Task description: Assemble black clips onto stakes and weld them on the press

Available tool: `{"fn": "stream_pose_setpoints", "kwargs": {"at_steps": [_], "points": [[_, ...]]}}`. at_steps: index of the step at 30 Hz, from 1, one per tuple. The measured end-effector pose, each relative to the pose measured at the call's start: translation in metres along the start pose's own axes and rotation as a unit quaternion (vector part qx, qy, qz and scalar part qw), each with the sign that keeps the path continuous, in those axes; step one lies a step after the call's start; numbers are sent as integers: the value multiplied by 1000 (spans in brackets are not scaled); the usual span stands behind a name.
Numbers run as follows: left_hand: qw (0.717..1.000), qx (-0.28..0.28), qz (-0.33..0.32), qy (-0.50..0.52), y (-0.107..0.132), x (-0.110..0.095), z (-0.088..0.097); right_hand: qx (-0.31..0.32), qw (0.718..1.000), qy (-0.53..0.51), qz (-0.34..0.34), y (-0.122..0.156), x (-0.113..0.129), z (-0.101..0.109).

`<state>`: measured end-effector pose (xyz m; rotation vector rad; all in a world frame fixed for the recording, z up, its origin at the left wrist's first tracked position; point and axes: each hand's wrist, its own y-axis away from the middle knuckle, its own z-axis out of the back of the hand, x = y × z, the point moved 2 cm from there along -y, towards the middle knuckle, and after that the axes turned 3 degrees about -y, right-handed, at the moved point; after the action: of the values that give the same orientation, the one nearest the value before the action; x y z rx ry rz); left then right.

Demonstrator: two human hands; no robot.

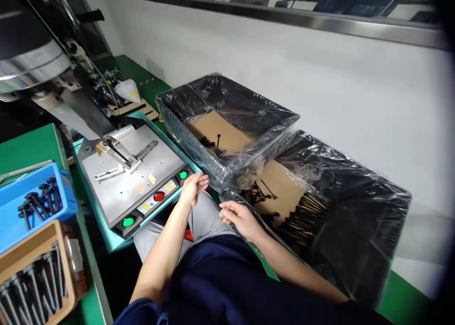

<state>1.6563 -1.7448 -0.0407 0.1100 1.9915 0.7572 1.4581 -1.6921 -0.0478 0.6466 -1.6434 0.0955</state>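
My left hand [194, 188] is above my lap, beside the right green button [183, 175] of the machine's control panel. Its fingers are stretched out, and I see nothing in them. My right hand [240, 217] hovers near the front edge of the nearer black bin [366, 221], fingers loosely bent and no held thing visible. On the machine's metal plate [106, 192], a black long-stemmed part [116, 152] lies tilted in a small fixture [133, 166]. Several dark long-stemmed parts [307, 211] lie on cardboard in the nearer bin.
A second plastic-lined black bin [263, 112] stands behind, with cardboard and a few dark parts. At left are a blue bin [21, 183] of black bolts and a tan bin [59, 225] of long bolts. A machine head [35, 64] overhangs the plate. A red button [159, 196] sits mid-panel.
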Motion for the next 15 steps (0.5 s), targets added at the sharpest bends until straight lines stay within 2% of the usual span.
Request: {"fn": "stream_pose_setpoints", "kwargs": {"at_steps": [4, 8, 12, 15], "points": [[996, 18, 67, 63, -14, -11, -19, 20, 1000, -4, -11, 4, -6, -11], [990, 32, 104, 95, -21, -20, -28, 28, 999, -12, -13, 6, -13, -15], [987, 17, 101, 125, -22, -21, -29, 25, 1000, -7, -16, 6, -12, -15], [988, 33, 57, 138, -17, -23, -29, 17, 1000, -5, -20, 5, -10, -15]]}}
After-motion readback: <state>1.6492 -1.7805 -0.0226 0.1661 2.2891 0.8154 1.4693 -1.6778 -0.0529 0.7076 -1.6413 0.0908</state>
